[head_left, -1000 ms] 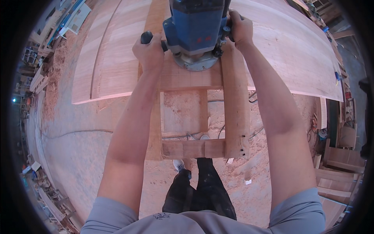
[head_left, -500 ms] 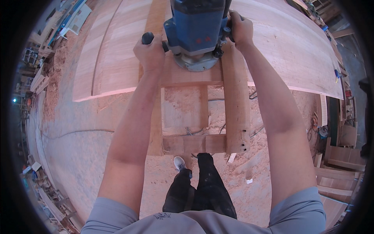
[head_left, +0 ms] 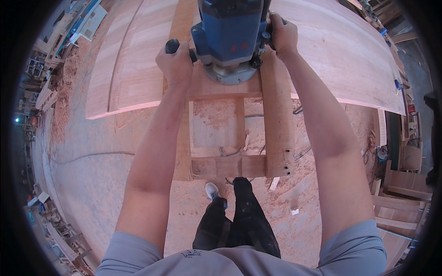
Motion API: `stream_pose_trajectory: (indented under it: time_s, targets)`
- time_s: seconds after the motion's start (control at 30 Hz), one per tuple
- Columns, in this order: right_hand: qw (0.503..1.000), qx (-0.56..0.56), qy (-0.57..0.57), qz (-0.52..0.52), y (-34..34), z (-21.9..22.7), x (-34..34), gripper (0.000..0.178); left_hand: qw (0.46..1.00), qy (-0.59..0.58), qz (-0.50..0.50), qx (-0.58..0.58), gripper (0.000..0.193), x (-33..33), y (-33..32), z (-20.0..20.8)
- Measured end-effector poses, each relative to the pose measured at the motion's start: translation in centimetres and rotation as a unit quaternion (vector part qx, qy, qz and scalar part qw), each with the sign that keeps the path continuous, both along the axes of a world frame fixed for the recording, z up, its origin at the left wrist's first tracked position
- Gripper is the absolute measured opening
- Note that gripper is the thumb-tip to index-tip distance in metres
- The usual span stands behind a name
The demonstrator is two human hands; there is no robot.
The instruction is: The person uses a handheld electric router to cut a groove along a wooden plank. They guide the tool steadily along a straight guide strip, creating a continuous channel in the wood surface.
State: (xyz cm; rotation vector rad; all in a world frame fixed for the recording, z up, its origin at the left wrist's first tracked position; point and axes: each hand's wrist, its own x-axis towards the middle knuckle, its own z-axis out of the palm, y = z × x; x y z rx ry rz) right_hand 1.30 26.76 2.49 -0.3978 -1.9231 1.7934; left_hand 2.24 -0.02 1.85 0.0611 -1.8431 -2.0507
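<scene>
A blue plunge router (head_left: 228, 34) stands upright at the top middle, its round metal base resting between the rails of a wooden guide frame (head_left: 278, 124). My left hand (head_left: 175, 64) is wrapped round the router's left handle, whose black knob (head_left: 172, 45) sticks out past the fist. On the other side my right hand (head_left: 283, 34) grips the right handle, largely hidden behind the fingers. The frame lies over a broad pale wooden panel (head_left: 350, 60), and its near end juts out past the panel's edge toward me. The cutting bit is hidden beneath the base.
A long dark groove (head_left: 120, 55) runs along the panel's left part. Sawdust covers the floor (head_left: 106, 184), where a cable (head_left: 92, 155) trails at the left. Stacked wooden boards (head_left: 398, 207) stand at the right, and my shoe (head_left: 212, 191) shows below the frame.
The router and both hands have shifted very slightly left. The frame's near end appears slightly higher in the picture. Both grips are unchanged.
</scene>
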Motion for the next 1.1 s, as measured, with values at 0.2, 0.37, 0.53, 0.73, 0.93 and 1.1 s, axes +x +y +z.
stream_pose_trajectory:
  time_s: [0.2,0.37,0.53,0.73,0.93,1.1]
  targets:
    - [1.0,-0.002,0.023,0.003,-0.4,0.3,0.5,0.05,1.0,0.02,0.003,-0.015,0.02,-0.5,-0.6,-0.7]
    - [1.0,-0.018,-0.012,0.014,-0.5,0.6,1.4,0.048,0.999,-0.019,0.009,-0.026,0.02,1.0,-0.2,0.2]
    - [1.0,-0.013,0.004,0.022,-0.5,0.8,1.7,0.049,0.998,0.045,0.019,-0.046,0.019,0.4,-0.7,-0.9]
    - [1.0,-0.006,0.009,0.013,-0.7,0.8,2.1,0.05,0.997,0.038,0.023,-0.061,0.019,0.5,-0.9,-1.1]
    - [0.999,0.0,0.021,0.025,-0.2,0.2,1.7,0.049,0.999,0.005,0.025,-0.037,0.02,1.4,-0.4,0.0]
    - [0.992,-0.064,0.027,0.104,0.4,-0.1,2.1,0.048,0.999,-0.003,0.016,-0.03,0.022,1.3,-0.7,-0.5]
